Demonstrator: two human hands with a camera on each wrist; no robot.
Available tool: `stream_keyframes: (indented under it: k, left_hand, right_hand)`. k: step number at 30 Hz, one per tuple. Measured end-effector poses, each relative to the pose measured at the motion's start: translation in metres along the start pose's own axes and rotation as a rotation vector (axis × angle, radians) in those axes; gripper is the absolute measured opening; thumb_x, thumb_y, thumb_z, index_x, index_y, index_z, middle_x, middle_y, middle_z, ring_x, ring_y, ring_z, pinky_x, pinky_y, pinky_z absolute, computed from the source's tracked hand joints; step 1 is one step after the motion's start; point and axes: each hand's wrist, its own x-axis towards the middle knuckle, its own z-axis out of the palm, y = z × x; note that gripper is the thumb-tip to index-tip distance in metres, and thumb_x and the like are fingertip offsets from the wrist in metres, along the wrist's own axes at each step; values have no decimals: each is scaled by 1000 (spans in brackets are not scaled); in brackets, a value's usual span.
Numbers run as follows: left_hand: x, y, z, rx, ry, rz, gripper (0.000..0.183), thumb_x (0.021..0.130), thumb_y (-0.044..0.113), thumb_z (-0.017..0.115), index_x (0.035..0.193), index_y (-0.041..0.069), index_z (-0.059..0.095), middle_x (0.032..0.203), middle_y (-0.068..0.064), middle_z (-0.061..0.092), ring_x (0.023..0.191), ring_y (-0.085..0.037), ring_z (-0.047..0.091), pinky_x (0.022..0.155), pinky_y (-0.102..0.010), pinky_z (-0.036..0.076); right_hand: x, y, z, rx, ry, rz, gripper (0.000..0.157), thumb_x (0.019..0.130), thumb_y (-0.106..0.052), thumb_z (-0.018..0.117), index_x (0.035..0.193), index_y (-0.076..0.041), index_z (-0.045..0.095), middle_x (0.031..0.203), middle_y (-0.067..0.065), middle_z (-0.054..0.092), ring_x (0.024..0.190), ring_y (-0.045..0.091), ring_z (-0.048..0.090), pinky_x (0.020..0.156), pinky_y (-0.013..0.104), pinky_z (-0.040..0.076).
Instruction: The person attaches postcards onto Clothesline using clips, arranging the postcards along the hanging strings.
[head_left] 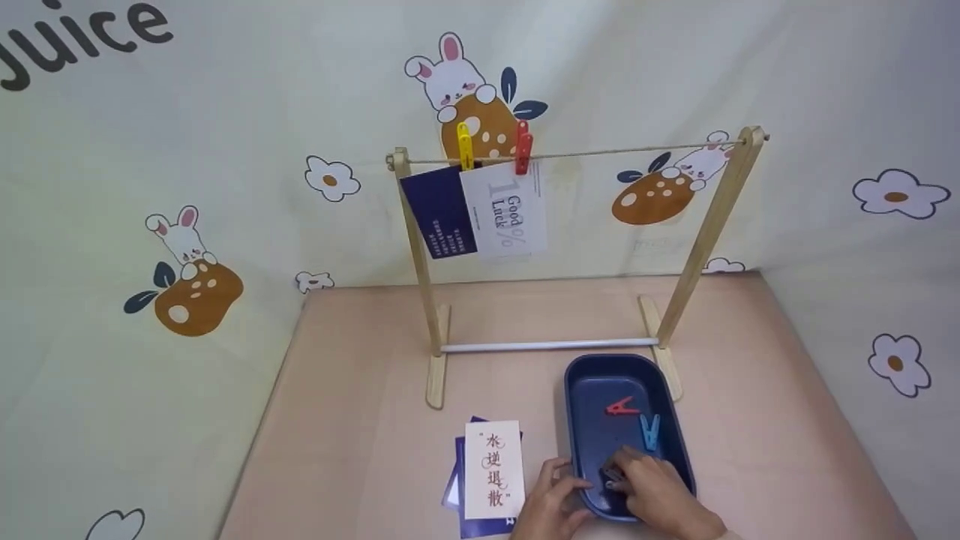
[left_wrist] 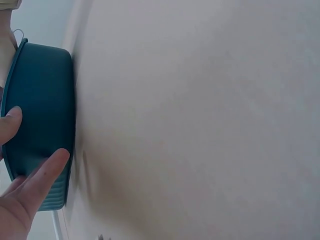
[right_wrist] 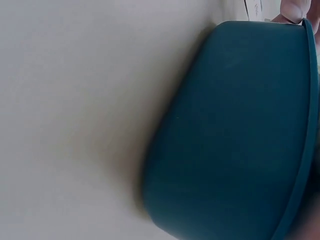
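In the head view my right hand [head_left: 658,491] reaches into the near end of a dark blue tray [head_left: 576,420], its fingers pinching a dark clothespin [head_left: 613,478], partly hidden by the fingertips. A red clothespin [head_left: 621,407] and a light blue clothespin [head_left: 650,433] lie farther up inside. My left hand [head_left: 553,501] holds the tray's near left side, fingers at the rim. The left wrist view has its fingers against the outer tray wall [left_wrist: 45,100]. The right wrist view shows mostly the tray's outer side [right_wrist: 235,125]; the right hand's work is hidden there.
A wooden stand [head_left: 709,236] carries a string [head_left: 615,151]. From it hang a navy card [head_left: 442,210] and a white "Good Luck" card [head_left: 506,214], with yellow [head_left: 465,146] and red [head_left: 523,150] clothespins. Left of the tray lies a card stack [head_left: 491,469].
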Motion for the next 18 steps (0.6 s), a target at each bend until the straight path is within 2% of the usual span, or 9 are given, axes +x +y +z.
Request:
stream_keyframes:
  k: [4,7,13,18]
  left_hand:
    - [-1,0,-1,0,-16,-18,33,86,23,78,117,15,70,134,-9,51,109,-7,60,84,-18,55]
    - [-2,-2,-1,18,-2,-3,35,86,25,78,118,14,69,132,-10,52,109,-7,60,85,-19,55]
    - [-5,-7,-1,73,54,86,40,89,34,75,120,10,66,126,-13,56,107,-11,63,89,-23,55]
    - [-4,-9,0,38,87,126,42,90,33,73,121,7,63,124,-13,56,102,-8,63,86,-21,56]
  right_hand:
    - [0,-2,1,4,41,43,29,75,5,71,101,-9,69,90,-5,62,78,8,59,64,32,53]
    - [0,-4,3,14,76,64,29,76,5,70,101,-10,68,90,-6,60,77,7,57,64,31,53]
    - [1,-11,5,47,167,73,29,81,5,70,102,-15,65,91,-8,58,79,6,59,66,30,54]
    - [1,-18,4,128,239,82,28,84,5,70,103,-15,63,91,-8,56,80,5,57,68,28,53]
